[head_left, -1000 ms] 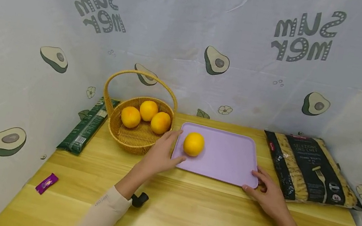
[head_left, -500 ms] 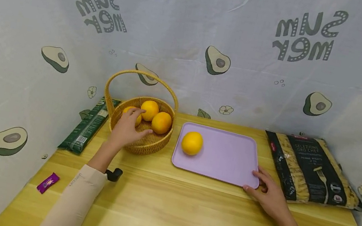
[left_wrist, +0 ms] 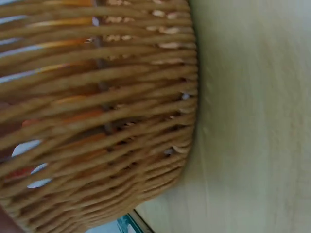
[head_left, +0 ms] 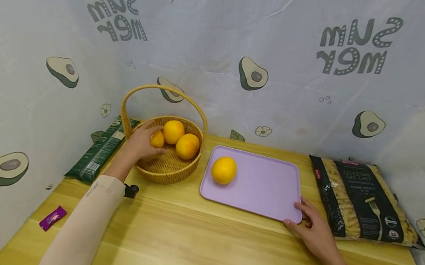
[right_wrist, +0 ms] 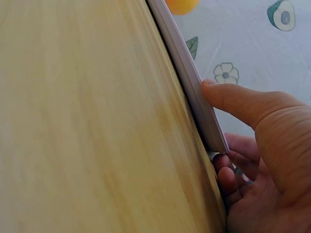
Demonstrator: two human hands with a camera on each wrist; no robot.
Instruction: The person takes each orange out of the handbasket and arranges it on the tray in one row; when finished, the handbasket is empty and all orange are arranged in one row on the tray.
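Observation:
My left hand (head_left: 140,143) reaches into the wicker basket (head_left: 162,175) at its left side. Its fingers and thumb curve around the leftmost orange (head_left: 157,139), which shows partly between them. Two more oranges lie in the basket, one at the back (head_left: 173,132) and one at the right (head_left: 187,146). In the left wrist view the woven basket wall (left_wrist: 141,111) hides the fingers. A purple tray (head_left: 264,186) lies flat to the right, with one orange (head_left: 224,170) on its left part. My right hand (head_left: 316,231) pinches the tray's near right corner between thumb and fingers.
A green packet (head_left: 99,155) lies behind and left of the basket. The basket's tall handle (head_left: 169,89) arches over it. A black pasta bag (head_left: 362,201) lies right of the tray. A small purple wrapped sweet (head_left: 52,218) sits near the table's left edge. A printed curtain (head_left: 213,33) hangs behind.
My left hand has moved left from beside the orange on the tray into the basket, then lower around the leftmost orange. My right hand has stayed at the tray corner.

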